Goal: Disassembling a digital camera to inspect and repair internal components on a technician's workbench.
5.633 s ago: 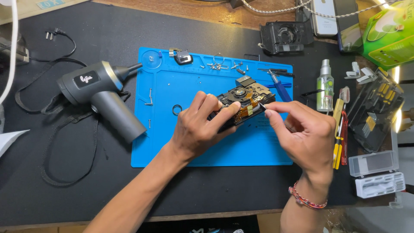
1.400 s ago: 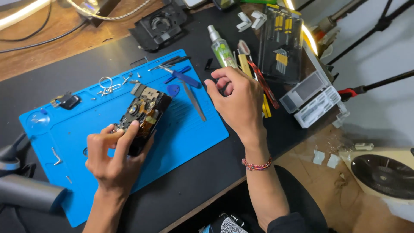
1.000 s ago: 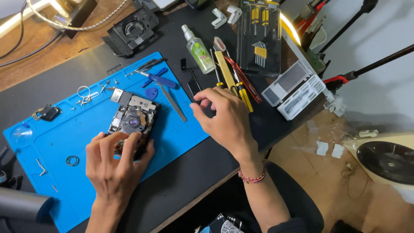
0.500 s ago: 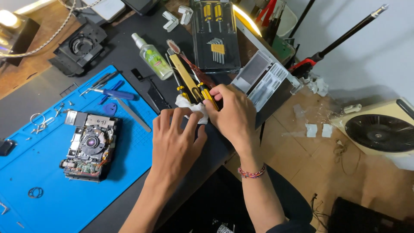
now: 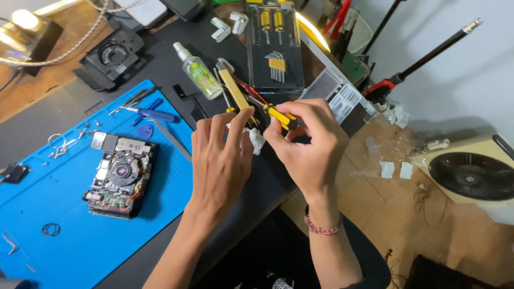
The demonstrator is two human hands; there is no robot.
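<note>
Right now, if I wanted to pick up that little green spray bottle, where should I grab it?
Probably around the middle of the spray bottle, coming from above. It lies flat on the black mat, round sides free for fingers; the clear cap end is narrower and likely slippery.

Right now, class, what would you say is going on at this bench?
A person works at a dark desk with both bare hands. The right hand pinches a yellow-handled screwdriver, and the left hand touches a small white wad beside it. A dismantled camera, its inner parts exposed, lies untouched on the blue mat. A small spray bottle and a clear case of screwdrivers lie farther back.
</note>
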